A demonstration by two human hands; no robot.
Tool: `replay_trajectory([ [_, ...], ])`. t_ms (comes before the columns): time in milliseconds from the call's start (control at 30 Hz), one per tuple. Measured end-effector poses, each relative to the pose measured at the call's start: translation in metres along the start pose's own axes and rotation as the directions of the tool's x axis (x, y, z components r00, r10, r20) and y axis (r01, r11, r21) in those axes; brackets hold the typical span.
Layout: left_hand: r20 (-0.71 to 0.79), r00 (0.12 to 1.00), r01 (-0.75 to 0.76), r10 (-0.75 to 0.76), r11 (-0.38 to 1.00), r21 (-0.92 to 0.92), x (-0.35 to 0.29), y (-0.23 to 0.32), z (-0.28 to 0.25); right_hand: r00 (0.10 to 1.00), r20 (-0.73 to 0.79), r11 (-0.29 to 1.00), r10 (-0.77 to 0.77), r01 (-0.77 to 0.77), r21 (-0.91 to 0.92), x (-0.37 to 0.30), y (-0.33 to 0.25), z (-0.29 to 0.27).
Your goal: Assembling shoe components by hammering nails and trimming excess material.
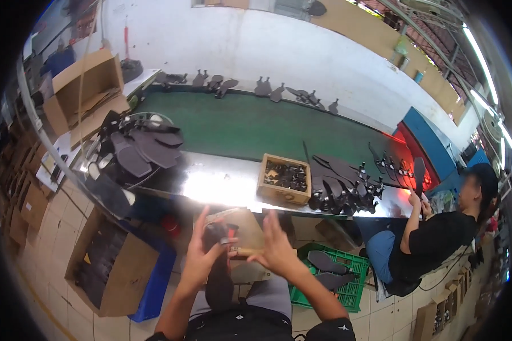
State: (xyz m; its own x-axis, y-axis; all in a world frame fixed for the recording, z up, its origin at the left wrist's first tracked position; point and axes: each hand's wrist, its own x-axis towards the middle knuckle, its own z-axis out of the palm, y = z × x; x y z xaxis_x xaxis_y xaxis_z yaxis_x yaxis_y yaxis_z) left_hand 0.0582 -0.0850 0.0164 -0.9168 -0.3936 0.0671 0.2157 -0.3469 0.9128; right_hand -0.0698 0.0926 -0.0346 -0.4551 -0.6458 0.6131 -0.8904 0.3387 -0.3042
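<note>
My left hand is raised in front of me, its fingers closed around a dark flat shoe part with a small red piece at its top. My right hand is just to the right, palm turned inward and fingers stretched up, touching or nearly touching a tan piece between the hands. A brown board lies behind both hands. Whether the right hand grips anything cannot be told.
A green conveyor belt runs ahead, with dark parts along its far edge. On the metal shelf sit a wooden box and piles of dark soles. A seated person works at right. Cardboard boxes and a green crate stand on the floor.
</note>
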Motion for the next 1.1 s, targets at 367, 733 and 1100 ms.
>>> replay_trajectory([
  [367, 0.108, 0.957, -0.239, 0.268, 0.524, 0.817, 0.091, -0.102, -0.039, 0.695, 0.029, 0.694, 0.719, -0.719, 0.029, -0.228, 0.018, -0.048],
  [733, 0.554, 0.832, -0.519, -0.034, -0.403, 0.754, 0.304, -0.116, 0.074, 0.128, 0.142, -0.085, 0.982, -0.375, 0.923, -0.201, 0.003, -0.059],
  [1100, 0.556, 0.818, -0.575, -0.147, -0.187, 0.797, 0.323, -0.133, 0.072, 0.264, 0.2, -0.021, 0.943, -0.554, 0.833, -0.198, 0.017, -0.055],
])
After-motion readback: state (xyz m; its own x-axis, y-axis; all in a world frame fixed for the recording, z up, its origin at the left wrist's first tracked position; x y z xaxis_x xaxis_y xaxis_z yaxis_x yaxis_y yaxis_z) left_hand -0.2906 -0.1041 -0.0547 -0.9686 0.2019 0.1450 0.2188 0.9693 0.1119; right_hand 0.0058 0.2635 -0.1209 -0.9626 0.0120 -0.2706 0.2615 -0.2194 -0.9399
